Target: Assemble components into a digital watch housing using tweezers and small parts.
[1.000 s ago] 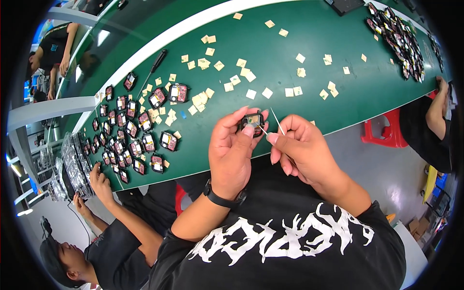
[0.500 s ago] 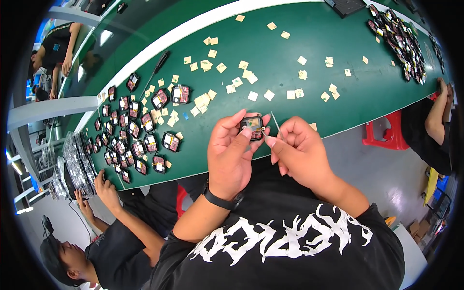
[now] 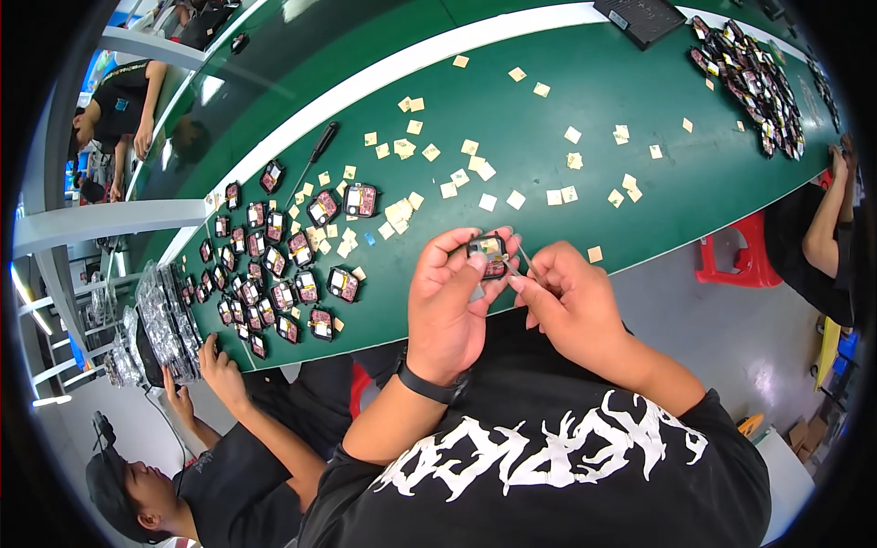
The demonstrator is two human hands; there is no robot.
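My left hand grips a small black device housing above the table's near edge, its open face showing a reddish circuit board with a pale patch. The thumb presses on the housing's near-left side, and the fingers curl behind it. In my right hand, thumb and fingers pinch slim metal tweezers. The tweezers' lower end reaches the right side of the housing; whether it touches cannot be made out. A small greyish piece shows by my left thumb.
Small cream square stickers lie scattered over the green table. Several similar black housings stand at left, beside a screwdriver. More units are heaped far right, near a black tray. Co-workers sit on both sides.
The view has shifted, so the table's contents appear farther right and lower. The tweezers have tilted and their lower end is closer to the housing. Both hands keep their hold.
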